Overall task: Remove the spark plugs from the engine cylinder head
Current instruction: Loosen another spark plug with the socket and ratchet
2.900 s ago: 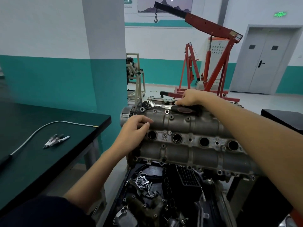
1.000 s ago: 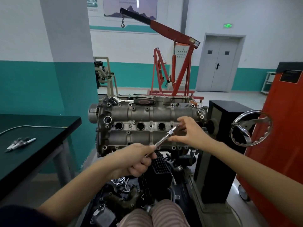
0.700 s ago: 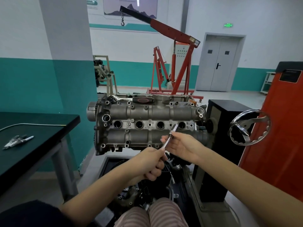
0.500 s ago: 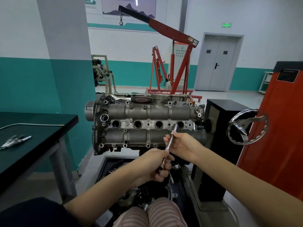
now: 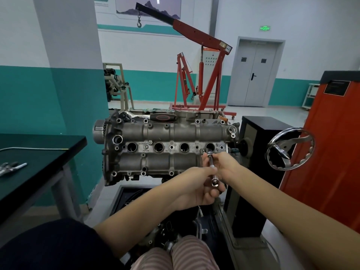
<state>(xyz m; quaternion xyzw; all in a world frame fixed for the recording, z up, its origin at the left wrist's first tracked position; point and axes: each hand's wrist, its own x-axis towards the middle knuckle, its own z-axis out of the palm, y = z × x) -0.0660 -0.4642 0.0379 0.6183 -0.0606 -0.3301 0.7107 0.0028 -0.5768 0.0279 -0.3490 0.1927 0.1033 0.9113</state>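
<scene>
The grey engine cylinder head stands on its stand facing me, with a row of several round spark plug holes; the rightmost hole is just above my hands. A slim metal socket extension bar points up toward that hole. My left hand grips its lower end. My right hand pinches the bar near its upper tip. A ratchet wrench with a black and red handle lies on top of the head. Removed spark plugs lie on the dark table at left.
A dark green table with a white cable stands at left. A chrome handwheel and a black stand post sit right of the engine, beside an orange cabinet. A red engine crane stands behind.
Both hands have carried the extension bar up and rightward, so its tip now sits just below the rightmost plug hole. My view has drawn closer to the engine.
</scene>
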